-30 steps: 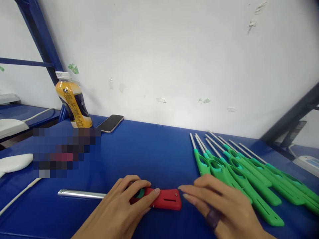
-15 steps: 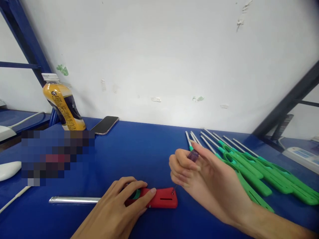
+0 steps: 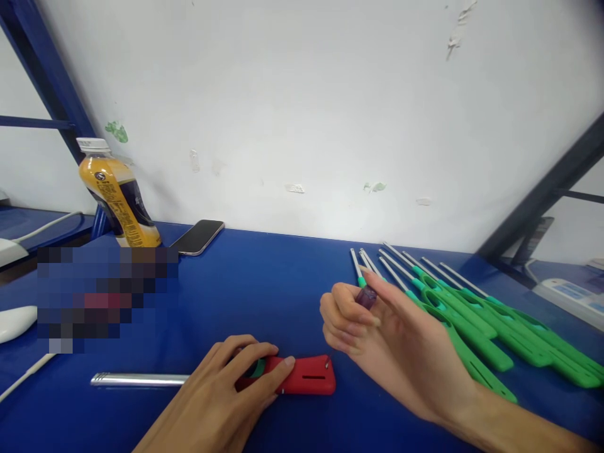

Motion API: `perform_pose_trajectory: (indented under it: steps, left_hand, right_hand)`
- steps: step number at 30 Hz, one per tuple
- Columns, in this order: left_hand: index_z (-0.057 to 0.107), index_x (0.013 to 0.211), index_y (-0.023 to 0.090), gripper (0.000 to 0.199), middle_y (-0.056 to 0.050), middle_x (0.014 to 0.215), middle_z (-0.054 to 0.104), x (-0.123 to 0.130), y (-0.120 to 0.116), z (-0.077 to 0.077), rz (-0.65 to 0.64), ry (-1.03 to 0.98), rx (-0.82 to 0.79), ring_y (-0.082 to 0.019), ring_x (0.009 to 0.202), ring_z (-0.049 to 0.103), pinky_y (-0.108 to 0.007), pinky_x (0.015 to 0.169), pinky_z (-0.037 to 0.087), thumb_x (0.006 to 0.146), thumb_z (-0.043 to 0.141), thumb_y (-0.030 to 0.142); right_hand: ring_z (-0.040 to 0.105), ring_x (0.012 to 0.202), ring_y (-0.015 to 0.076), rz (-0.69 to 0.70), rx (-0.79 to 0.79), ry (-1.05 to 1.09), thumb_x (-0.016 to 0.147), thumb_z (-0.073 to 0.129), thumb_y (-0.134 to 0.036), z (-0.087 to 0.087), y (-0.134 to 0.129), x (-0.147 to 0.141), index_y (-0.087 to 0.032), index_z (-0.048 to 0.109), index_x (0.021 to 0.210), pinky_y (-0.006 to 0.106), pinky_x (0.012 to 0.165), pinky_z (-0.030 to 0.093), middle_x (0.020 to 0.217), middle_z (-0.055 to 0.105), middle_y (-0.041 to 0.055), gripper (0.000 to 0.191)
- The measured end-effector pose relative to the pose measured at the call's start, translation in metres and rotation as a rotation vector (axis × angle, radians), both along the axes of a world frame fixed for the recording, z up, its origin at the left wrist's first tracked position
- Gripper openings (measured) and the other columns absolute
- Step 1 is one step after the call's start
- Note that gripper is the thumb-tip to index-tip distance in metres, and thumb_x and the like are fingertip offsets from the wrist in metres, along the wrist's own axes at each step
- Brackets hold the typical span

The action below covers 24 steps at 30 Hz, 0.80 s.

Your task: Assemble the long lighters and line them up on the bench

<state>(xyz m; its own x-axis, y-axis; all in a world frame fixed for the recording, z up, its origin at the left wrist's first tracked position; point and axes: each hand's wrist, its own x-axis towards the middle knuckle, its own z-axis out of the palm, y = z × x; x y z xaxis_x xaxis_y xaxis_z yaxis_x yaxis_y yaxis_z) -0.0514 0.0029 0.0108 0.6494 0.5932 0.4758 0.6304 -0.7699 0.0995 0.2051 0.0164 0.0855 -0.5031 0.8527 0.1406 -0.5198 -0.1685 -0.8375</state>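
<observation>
A red long-nosed lighter (image 3: pixel 302 366) lies flat on the blue table, its metal tube pointing left. My left hand (image 3: pixel 229 387) is closed over its grip and presses it down, hiding much of the middle. Between the thumb and fingers of my right hand (image 3: pixel 396 352) is a small screwdriver with a dark purple handle (image 3: pixel 366 297). Its thin shaft slants down to a hole near the right end of the red lighter, partly hidden by my fingers. Several green long-nosed lighters (image 3: pixel 491 324) lie fanned out right of my right hand.
A phone (image 3: pixel 201 237) lies at the back left beside a yellow drink bottle (image 3: pixel 120 201). A blurred-out patch covers part of the left side, near a white object (image 3: pixel 16 323) and a cable (image 3: pixel 28 375). Behind the table rises a white wall (image 3: pixel 302 113).
The screwdriver handle looks slightly turned between the fingers of my right hand. Both hands and the red lighter stay in nearly the same place.
</observation>
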Motion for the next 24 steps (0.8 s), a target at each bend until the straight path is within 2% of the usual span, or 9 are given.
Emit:
perform_pose_trajectory:
  steps: [5,11,24]
  left_hand:
    - [0.065,0.143,0.036,0.040,0.002,0.133,0.075,-0.0002,0.0000,-0.0006,-0.005,-0.006,0.015,-0.020,0.120,0.066,-0.030,0.099,0.056,0.116,0.039,0.022]
    - [0.065,0.143,0.036,0.041,0.001,0.134,0.074,-0.0009,0.0004,-0.0016,-0.012,-0.004,0.014,-0.021,0.121,0.066,-0.030,0.097,0.058,0.114,0.041,0.022]
    - [0.065,0.145,0.037,0.041,0.001,0.135,0.075,-0.0023,0.0022,-0.0034,-0.004,0.013,0.009,-0.021,0.121,0.067,-0.031,0.098,0.059,0.114,0.042,0.024]
  right_hand:
    - [0.018,0.068,0.0182,-0.055,0.010,-0.001,0.109,0.050,-0.060,0.0049,-0.0008,0.0032,-0.023,0.040,0.069,0.031,0.069,0.029,0.074,0.031,-0.0024,0.056]
    - [0.018,0.067,0.0169,-0.020,-0.028,-0.018,0.109,0.051,-0.061,0.0005,0.0009,0.0022,-0.022,0.040,0.069,0.031,0.067,0.027,0.074,0.032,-0.0028,0.056]
    - [0.020,0.068,0.0168,0.007,0.011,-0.009,0.111,0.048,-0.059,0.0015,-0.0009,0.0033,-0.022,0.041,0.070,0.031,0.068,0.026,0.075,0.032,-0.0028,0.056]
